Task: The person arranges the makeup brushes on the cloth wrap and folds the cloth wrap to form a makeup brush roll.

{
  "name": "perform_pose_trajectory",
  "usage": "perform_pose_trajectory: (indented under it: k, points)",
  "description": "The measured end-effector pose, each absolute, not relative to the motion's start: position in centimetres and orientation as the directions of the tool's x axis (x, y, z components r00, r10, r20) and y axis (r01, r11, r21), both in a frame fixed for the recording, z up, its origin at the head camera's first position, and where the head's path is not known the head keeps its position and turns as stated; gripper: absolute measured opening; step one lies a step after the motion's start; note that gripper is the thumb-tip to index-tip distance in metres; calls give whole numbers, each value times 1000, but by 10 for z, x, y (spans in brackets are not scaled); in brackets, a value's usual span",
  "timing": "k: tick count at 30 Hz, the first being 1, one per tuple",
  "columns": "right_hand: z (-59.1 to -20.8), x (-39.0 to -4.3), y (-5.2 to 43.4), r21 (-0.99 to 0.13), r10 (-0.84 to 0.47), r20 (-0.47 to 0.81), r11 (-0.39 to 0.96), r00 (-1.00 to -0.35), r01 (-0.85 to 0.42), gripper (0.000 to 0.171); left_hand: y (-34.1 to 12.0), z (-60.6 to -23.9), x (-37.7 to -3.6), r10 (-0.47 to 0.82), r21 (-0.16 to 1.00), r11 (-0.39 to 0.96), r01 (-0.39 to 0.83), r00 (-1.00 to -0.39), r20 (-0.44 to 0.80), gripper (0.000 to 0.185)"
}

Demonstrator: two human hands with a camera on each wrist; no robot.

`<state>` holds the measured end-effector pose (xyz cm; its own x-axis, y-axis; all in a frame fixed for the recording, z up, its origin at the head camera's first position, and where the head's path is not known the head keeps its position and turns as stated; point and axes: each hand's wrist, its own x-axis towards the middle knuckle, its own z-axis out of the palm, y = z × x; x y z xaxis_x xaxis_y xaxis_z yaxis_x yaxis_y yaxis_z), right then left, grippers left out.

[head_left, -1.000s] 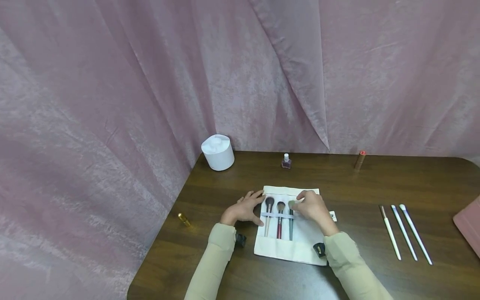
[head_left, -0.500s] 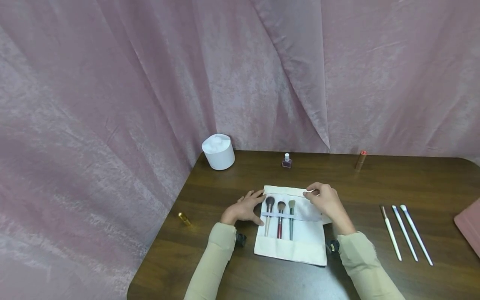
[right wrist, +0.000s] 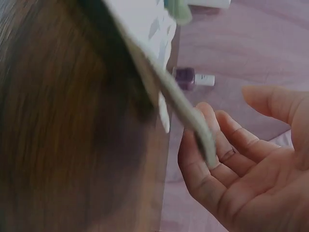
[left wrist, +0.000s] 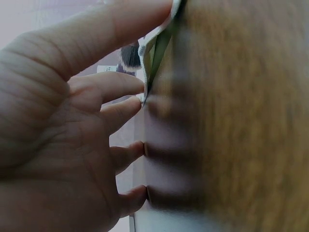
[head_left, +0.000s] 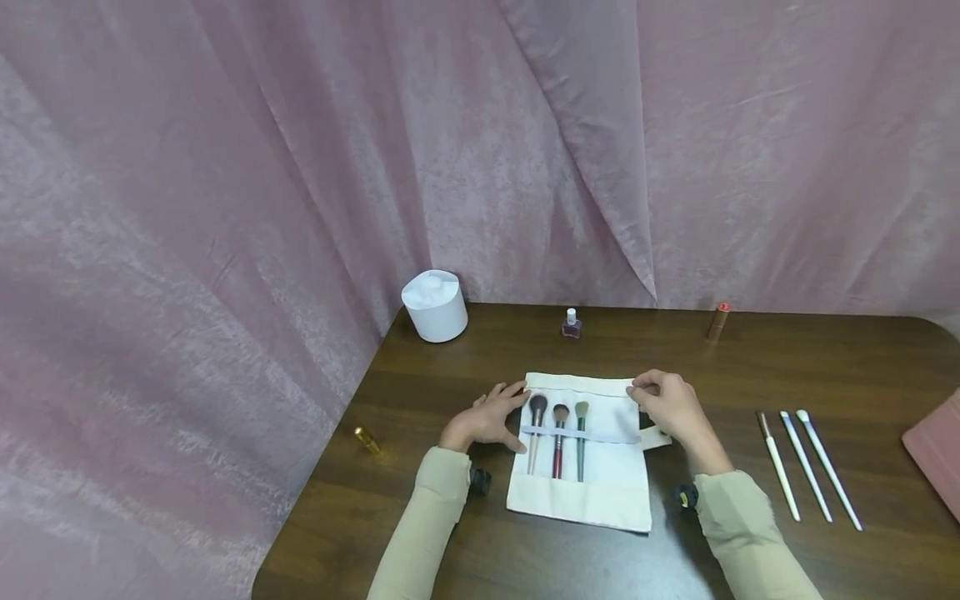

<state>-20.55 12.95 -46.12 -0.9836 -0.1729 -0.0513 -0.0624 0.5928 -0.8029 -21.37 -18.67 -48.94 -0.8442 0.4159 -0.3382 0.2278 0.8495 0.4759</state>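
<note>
A white cloth brush roll (head_left: 615,506) lies unrolled on the table. Under its elastic band sit three makeup brushes: a dark-headed one (head_left: 537,407), a red-handled one (head_left: 558,454) and a green one (head_left: 581,417). Spread fingers of my left hand (head_left: 491,418) rest along the roll's left edge, thumb lower down; the left wrist view shows the fingertips touching the table. My right hand (head_left: 672,410) is at the roll's upper right corner. In the right wrist view its thumb (right wrist: 270,100) stands apart from the bent fingers, and the cloth's edge (right wrist: 181,104) passes before them.
Three white-handled brushes (head_left: 806,467) lie to the right, with a pink object (head_left: 937,454) beyond them. A white paper roll (head_left: 435,308), a nail polish bottle (head_left: 572,325) and a lipstick (head_left: 717,322) stand along the back. A gold tube (head_left: 367,440) lies at the left.
My right hand has moved from the green brush rightward along the roll's top to its corner, uncovering the brush head and the side strap. My left hand stays in place.
</note>
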Motion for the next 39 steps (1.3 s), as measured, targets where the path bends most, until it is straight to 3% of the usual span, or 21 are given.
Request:
perform_pose_trajectory:
  k: [11,28,37,39]
  points:
    - [-469,-206,161,-751,-98,25,655,-995,-83,33,-186,-489,-213,412,494,843,214,-846,-338,96]
    - [-466,-188,216,-609,28,57,793,-998,-13,40,-188,-489,-211,410,506,838,204,-847,-338,96]
    - [-460,-178,239,-533,111,-17,840,-994,103,41,-187,-489,-213,414,501,839,214,-847,-333,96]
    - [-461,-176,242,-523,117,-26,845,-993,113,31,-188,-488,-213,416,505,836,213,-847,-331,96]
